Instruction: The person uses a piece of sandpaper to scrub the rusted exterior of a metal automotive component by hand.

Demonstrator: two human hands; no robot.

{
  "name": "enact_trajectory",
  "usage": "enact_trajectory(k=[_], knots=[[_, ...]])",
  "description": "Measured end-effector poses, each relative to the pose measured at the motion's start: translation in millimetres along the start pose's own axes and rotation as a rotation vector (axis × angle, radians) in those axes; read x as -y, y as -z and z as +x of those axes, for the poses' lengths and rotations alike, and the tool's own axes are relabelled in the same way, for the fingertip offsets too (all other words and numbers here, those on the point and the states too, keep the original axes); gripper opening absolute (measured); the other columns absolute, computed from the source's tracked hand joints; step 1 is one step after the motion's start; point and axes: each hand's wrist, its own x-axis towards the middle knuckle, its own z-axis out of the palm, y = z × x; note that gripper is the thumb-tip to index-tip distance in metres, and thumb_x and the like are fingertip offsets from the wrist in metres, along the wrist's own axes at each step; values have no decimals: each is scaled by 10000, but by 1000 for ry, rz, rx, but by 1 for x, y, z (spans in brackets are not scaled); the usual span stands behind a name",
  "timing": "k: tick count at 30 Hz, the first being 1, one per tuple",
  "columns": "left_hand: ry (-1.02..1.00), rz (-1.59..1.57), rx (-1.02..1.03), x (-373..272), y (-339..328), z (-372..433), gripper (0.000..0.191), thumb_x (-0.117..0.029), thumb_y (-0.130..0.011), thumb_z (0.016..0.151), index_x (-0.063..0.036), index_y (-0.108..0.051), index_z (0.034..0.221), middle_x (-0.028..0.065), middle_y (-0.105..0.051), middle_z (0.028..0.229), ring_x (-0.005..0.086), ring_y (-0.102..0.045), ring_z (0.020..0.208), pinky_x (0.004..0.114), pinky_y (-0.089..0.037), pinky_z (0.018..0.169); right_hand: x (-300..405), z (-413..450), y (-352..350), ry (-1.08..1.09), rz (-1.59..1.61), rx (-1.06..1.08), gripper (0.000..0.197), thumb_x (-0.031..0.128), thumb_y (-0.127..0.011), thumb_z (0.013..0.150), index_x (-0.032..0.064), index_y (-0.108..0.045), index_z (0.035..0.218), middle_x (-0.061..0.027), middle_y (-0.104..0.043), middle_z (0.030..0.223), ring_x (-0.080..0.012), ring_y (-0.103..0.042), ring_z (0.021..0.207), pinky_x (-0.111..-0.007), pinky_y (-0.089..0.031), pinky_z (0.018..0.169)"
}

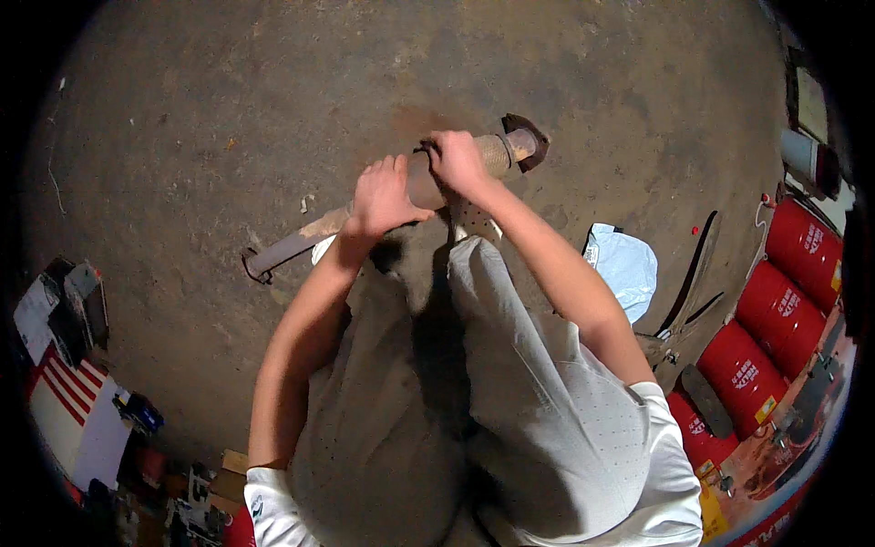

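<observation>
A rusty car exhaust pipe (328,225) lies slantwise on the concrete floor in front of my knees. Its thick middle section meets a braided flex joint (493,152) towards the right, and a dark flange (535,145) caps that end. At the lower left the thin tube finishes in a smaller flange (257,266). My left hand (384,195) is laid over the thick section, thumb pointing right. Close beside it, my right hand (459,161) curls around the pipe near the flex joint. The fingertips of my right hand are partly hidden.
Red drums (779,304) stand in a row along the right. A pale blue plastic bag (623,267) and long dark strips (694,280) lie on the floor before them. Boxes (232,478) and assorted parts crowd the lower left. Reddish rust dust (417,119) marks the floor beyond the pipe.
</observation>
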Motion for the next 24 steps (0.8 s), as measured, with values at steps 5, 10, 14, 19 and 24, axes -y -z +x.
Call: enact_trajectory(k=[5,10,14,19,24], knots=[[26,-53,2,12,-2,-16,945,-539,-957,561,30,-600,1225,221,-677,1161,419,-668,1107,494,-544,960,29,-33,13,2,201,-23,199,72,-672,887,14,-791,1035,-244,-740,955,-457,-704,920,-519,-576,830],[39,-29,-16,-1,7,-10,919,-539,-963,549,15,-610,1193,214,-678,1130,418,-669,1095,495,-549,943,26,-36,25,-52,94,-22,211,75,-673,889,9,-797,1048,-251,-740,956,-455,-711,937,-513,-580,845],[26,-23,-6,-2,-1,-7,906,-544,-959,556,10,-609,1182,208,-678,1116,416,-670,1090,495,-548,940,3,3,-1,-61,-68,61,187,100,-690,870,13,-811,983,-258,-730,938,-467,-705,907,-516,-580,833],[15,6,-68,8,-2,-18,890,-555,-969,546,-7,-604,1145,185,-682,1081,380,-690,1065,458,-561,926,37,-55,30,-113,71,70,189,71,-690,873,9,-790,1021,-278,-715,933,-461,-706,886,-515,-578,800],[45,-28,-1,-4,3,-4,885,-539,-965,551,2,-610,1154,210,-683,1139,411,-677,1095,490,-552,939,5,-11,8,-49,22,-10,169,68,-658,891,-7,-768,995,-270,-712,930,-486,-678,887,-539,-560,794]])
